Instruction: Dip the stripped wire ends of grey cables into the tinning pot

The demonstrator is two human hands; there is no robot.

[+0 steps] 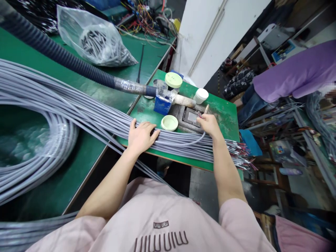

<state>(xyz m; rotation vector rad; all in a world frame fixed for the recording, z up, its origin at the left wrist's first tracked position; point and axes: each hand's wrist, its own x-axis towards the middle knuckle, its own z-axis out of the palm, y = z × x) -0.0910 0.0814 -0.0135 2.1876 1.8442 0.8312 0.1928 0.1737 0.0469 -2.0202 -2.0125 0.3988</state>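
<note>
My left hand lies flat on a long bundle of grey sheathed cables, fingers spread and not gripping. My right hand pinches one grey cable near its end, where thin red wires stick out above a metal fixture. The cable ends of the bundle fan out past the bench edge, showing red and white wires. Close to my hands sit a pale green lid, a white jar, and a wooden-handled tool beside a blue box.
A large coil of grey cable lies on the green bench at left, under a dark corrugated hose. A plastic bag and tangled coloured wires sit behind. A co-worker in a purple top stands at right.
</note>
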